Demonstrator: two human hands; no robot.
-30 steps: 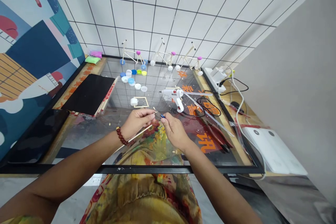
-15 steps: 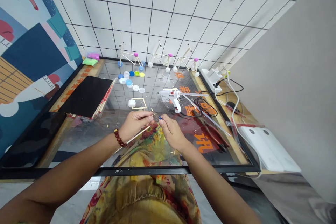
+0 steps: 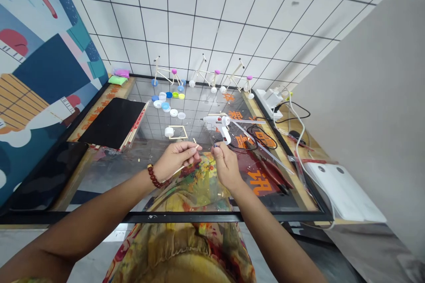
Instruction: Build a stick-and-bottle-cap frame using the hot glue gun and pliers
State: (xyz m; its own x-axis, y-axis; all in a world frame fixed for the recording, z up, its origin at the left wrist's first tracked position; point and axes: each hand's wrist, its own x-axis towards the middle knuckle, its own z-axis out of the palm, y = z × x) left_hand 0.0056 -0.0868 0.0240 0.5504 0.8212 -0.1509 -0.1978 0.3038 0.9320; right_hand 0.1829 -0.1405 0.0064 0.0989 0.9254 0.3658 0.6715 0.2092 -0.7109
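Note:
My left hand (image 3: 179,158), with a beaded bracelet at the wrist, is closed on a thin pale stick (image 3: 175,172) that slants down toward the wrist. To its right and apart from it, my right hand (image 3: 225,163) pinches a small dark blue item (image 3: 215,145), mostly hidden by the fingers. Just beyond the hands lie a white glue gun (image 3: 218,122) and a small stick frame (image 3: 179,131) with a white cap (image 3: 169,131) at its left end.
Three stick models (image 3: 166,76) with pink tops stand along the back edge. Coloured bottle caps (image 3: 165,105) lie in front of them. A black sheet (image 3: 113,122) is at left. Red-handled pliers (image 3: 270,170), glue sticks and a cable lie at right, beside a power strip (image 3: 269,102).
My two hands have moved apart, the right one going right with the dark blue item. The whole view has shifted slightly.

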